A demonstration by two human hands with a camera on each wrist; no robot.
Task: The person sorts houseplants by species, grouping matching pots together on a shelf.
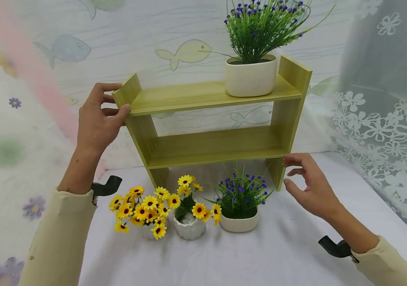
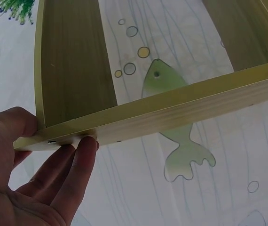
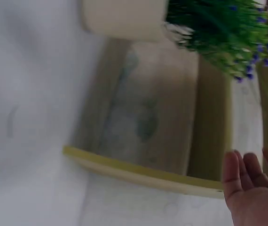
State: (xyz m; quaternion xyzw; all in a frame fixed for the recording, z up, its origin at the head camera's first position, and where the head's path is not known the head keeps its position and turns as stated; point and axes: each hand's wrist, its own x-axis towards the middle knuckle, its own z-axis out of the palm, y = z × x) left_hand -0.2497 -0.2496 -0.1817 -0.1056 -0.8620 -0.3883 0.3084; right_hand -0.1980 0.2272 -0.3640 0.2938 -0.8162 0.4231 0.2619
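Observation:
A light wooden two-tier shelf (image 1: 203, 95) stands at the back of the white table. My left hand (image 1: 97, 113) grips the upper end of its left side panel, thumb at the front edge; in the left wrist view the fingers (image 2: 80, 165) lie along the panel's outer face. On the top board, toward the right, sits a white oval pot (image 1: 250, 77) with purple-flowered greenery (image 1: 260, 31). My right hand (image 1: 309, 186) is beside the right side panel near the lower board, fingers loosely bent and holding nothing. In the right wrist view its fingertips overlap the panel's edge (image 3: 171, 176).
In front of the shelf stand two pots of yellow flowers (image 1: 142, 210), (image 1: 189, 228) and a white oval pot (image 1: 239, 223) with purple flowers. A fish-patterned curtain (image 1: 189, 24) hangs behind, and a lace-flowered sheer curtain (image 1: 393, 131) on the right.

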